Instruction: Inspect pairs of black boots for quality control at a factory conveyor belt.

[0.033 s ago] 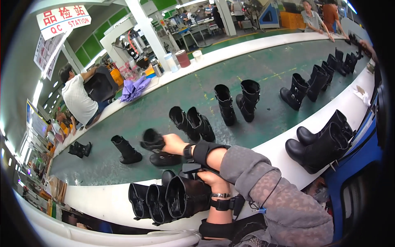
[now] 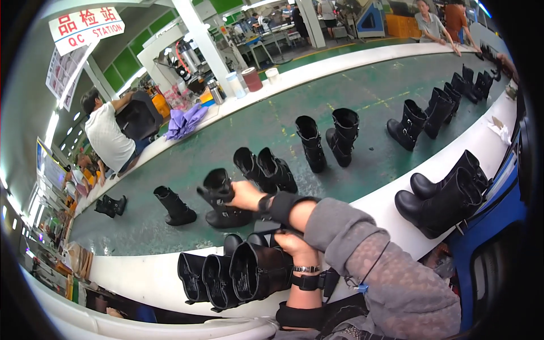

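My right hand [image 2: 247, 195] reaches far over the green conveyor belt [image 2: 238, 133], closed on the shaft of a black buckled boot [image 2: 226, 217]. That boot's opening faces up and its toe points left. Nearer me, my left hand [image 2: 293, 243] is closed against the side of a dark brown-black boot [image 2: 262, 272], its fingers partly hidden. This boot is the rightmost of several lying on the white ledge [image 2: 133, 277], openings toward me. Just beyond the held boot, a pair of black boots [image 2: 274, 170] stands on the belt.
More black boots [image 2: 341, 136] stand along the belt toward the far right. Another pair [image 2: 439, 198] rests on the right ledge. Purple cloth [image 2: 185, 122], a flask [image 2: 215, 92] and cups [image 2: 251, 79] sit on the far ledge. A seated person [image 2: 110, 133] is at far left.
The boot in my right hand has shifted slightly right and up, and its shaft shows less blur. My left hand has barely moved.
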`<state>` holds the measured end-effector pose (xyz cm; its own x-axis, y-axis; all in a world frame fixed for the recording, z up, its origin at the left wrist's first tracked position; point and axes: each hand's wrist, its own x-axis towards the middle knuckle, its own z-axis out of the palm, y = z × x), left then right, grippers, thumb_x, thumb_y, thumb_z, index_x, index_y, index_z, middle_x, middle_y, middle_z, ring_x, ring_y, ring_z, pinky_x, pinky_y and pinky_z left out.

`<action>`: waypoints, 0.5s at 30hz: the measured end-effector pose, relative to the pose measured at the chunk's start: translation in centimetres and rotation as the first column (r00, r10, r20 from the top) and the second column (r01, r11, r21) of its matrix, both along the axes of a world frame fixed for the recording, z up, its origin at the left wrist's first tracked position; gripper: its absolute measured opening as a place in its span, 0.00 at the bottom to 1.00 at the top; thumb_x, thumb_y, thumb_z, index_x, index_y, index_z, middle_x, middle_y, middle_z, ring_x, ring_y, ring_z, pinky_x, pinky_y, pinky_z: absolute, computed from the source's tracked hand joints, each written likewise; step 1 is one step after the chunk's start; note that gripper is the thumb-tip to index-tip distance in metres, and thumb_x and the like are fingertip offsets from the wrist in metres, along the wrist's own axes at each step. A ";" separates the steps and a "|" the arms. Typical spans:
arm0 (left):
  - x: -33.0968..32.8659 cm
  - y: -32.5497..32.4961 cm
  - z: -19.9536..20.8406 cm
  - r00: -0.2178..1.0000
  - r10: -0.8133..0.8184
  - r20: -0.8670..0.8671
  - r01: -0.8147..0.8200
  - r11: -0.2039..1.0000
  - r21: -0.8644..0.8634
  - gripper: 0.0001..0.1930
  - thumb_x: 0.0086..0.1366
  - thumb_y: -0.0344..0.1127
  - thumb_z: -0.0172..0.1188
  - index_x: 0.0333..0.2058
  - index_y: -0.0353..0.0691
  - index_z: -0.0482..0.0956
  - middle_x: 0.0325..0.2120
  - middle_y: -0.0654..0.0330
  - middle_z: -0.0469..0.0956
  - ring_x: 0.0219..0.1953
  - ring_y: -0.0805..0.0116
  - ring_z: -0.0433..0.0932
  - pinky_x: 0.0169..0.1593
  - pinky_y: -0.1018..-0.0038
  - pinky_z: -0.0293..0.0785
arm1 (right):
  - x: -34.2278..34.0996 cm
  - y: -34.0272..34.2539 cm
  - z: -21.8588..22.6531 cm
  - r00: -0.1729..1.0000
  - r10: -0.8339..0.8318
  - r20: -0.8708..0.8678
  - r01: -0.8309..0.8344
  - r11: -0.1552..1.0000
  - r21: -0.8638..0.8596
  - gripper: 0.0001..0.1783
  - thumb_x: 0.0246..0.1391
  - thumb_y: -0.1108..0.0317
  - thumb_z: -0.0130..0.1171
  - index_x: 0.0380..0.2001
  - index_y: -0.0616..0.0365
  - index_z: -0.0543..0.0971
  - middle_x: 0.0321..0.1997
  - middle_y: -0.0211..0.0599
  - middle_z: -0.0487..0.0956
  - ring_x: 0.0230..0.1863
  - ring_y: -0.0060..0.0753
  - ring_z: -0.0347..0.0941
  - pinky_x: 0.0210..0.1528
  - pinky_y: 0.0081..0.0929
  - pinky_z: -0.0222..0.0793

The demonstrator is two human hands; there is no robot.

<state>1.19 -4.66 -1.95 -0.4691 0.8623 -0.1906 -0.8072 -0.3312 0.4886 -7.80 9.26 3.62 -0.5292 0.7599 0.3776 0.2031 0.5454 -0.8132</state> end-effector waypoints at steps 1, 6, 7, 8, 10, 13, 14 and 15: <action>0.3 0.1 -0.2 0.994 -0.086 0.065 0.077 0.989 0.126 0.29 0.67 0.57 0.36 0.50 0.37 0.71 0.49 0.56 0.73 0.51 0.60 0.72 0.57 0.63 0.66 | 0.8 1.2 -0.2 0.995 0.040 0.096 -0.041 0.999 0.017 0.25 0.38 0.59 0.68 0.40 0.60 0.78 0.35 0.50 0.80 0.41 0.52 0.77 0.44 0.39 0.72; 1.1 -0.3 -0.7 0.994 -0.102 0.046 0.107 0.986 -0.128 0.36 0.66 0.63 0.28 0.51 0.37 0.70 0.49 0.54 0.73 0.51 0.59 0.71 0.55 0.62 0.67 | 6.7 -1.4 1.0 0.938 0.008 0.345 -0.116 0.948 0.295 0.21 0.41 0.66 0.63 0.38 0.65 0.71 0.32 0.48 0.79 0.34 0.53 0.77 0.36 0.42 0.73; 1.2 -0.2 -0.9 0.995 -0.097 0.029 0.099 0.992 -0.084 0.36 0.66 0.63 0.27 0.52 0.37 0.69 0.50 0.52 0.72 0.53 0.58 0.71 0.56 0.61 0.67 | 7.7 -2.8 1.4 0.971 -0.049 0.234 -0.061 0.897 0.438 0.20 0.41 0.67 0.61 0.39 0.65 0.71 0.32 0.47 0.78 0.33 0.52 0.77 0.34 0.41 0.74; 1.2 -0.2 -1.0 0.992 -0.121 -0.016 0.121 0.992 -0.040 0.37 0.67 0.63 0.26 0.51 0.36 0.69 0.48 0.52 0.74 0.53 0.57 0.71 0.55 0.60 0.68 | 8.6 -3.9 1.8 0.993 -0.079 0.091 0.013 0.823 0.568 0.20 0.42 0.68 0.60 0.39 0.64 0.70 0.33 0.45 0.77 0.31 0.51 0.77 0.32 0.41 0.74; 1.1 -0.1 -1.3 0.991 -0.119 -0.060 0.112 0.988 -0.102 0.37 0.67 0.63 0.26 0.51 0.36 0.70 0.47 0.53 0.75 0.53 0.56 0.71 0.56 0.58 0.67 | 9.7 -4.4 2.6 0.961 -0.271 0.062 0.187 0.796 0.575 0.33 0.41 0.66 0.63 0.53 0.57 0.66 0.46 0.48 0.74 0.33 0.46 0.78 0.29 0.38 0.75; 0.5 0.0 -1.6 0.982 -0.185 -0.045 0.181 0.980 -0.083 0.34 0.66 0.62 0.28 0.46 0.37 0.70 0.40 0.56 0.73 0.40 0.61 0.71 0.44 0.63 0.68 | 9.2 -2.4 3.0 0.831 -0.470 0.297 0.300 0.829 0.473 0.32 0.40 0.68 0.61 0.52 0.56 0.66 0.41 0.54 0.75 0.28 0.49 0.78 0.28 0.40 0.74; 0.2 0.2 -1.5 0.981 -0.190 -0.052 0.179 0.969 -0.168 0.32 0.65 0.64 0.31 0.42 0.40 0.71 0.36 0.57 0.73 0.38 0.60 0.71 0.40 0.63 0.67 | 8.6 -1.5 3.0 0.802 -0.495 0.336 0.316 0.827 0.464 0.30 0.40 0.69 0.61 0.51 0.56 0.67 0.37 0.54 0.76 0.27 0.50 0.77 0.28 0.41 0.73; 0.0 0.1 -1.6 0.984 -0.174 -0.041 0.167 0.976 -0.139 0.30 0.65 0.64 0.31 0.37 0.42 0.71 0.32 0.60 0.72 0.34 0.64 0.70 0.38 0.64 0.67 | 8.0 -0.6 2.8 0.863 -0.401 0.308 0.221 0.847 0.484 0.26 0.41 0.69 0.59 0.48 0.56 0.69 0.32 0.51 0.77 0.28 0.50 0.78 0.28 0.42 0.73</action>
